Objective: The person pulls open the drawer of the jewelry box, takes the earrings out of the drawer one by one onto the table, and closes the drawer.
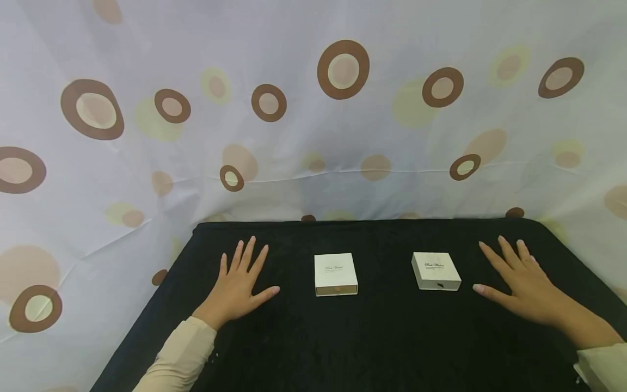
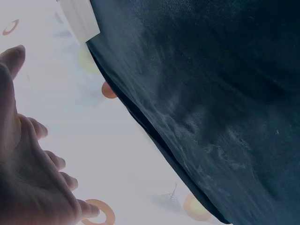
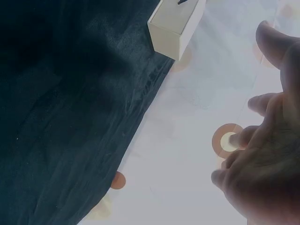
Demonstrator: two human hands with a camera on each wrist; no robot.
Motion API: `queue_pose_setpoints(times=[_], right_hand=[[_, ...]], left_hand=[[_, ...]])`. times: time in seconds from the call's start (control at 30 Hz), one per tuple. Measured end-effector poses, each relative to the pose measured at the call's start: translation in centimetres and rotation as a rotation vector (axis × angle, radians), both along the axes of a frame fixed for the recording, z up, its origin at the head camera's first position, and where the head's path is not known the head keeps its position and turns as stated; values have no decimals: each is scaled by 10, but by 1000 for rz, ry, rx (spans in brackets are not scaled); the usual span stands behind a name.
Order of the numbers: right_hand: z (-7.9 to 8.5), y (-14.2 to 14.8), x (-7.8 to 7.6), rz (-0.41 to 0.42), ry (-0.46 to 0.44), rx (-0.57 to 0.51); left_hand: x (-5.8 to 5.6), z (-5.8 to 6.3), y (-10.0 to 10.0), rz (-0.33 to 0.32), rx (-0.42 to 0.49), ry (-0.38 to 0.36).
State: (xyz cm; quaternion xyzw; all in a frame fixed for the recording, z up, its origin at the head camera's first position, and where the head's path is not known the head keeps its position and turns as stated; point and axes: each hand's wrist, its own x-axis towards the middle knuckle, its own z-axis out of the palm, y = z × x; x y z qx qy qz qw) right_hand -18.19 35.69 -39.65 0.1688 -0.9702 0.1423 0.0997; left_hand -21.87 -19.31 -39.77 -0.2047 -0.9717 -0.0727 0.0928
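Observation:
Two small white boxes with printed lettering on top lie on a black cloth. The left box (image 1: pixel 335 272) shows a brownish front edge, and a corner of this white box (image 2: pixel 80 19) enters the left wrist view. The right box (image 1: pixel 435 270) sits slightly turned, with a dark mark on its front side; the right wrist view catches this box (image 3: pixel 171 23) at its top. My left hand (image 1: pixel 235 291) spreads its fingers to the left of the left box, apart from it. Fingers splayed, my right hand (image 1: pixel 526 288) is just right of the right box without touching it.
Black cloth (image 1: pixel 372 343) covers the table, whose far edge runs behind the boxes. A pale curtain (image 1: pixel 303 136) with brown and yellow circles hangs behind and along both sides.

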Motion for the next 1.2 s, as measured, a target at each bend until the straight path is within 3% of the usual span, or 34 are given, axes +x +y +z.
queue_pose_setpoints(times=[0.4, 0.9, 1.2], right_hand=[[0, -6, 3, 37, -50, -77], [-4, -54, -5, 125, 129, -67], [-14, -84, -15, 174, 95, -108]], left_hand=[[-1, -3, 1, -10, 8, -7], [4, -3, 5, -1, 5, -9], [11, 3, 12, -19, -2, -19]])
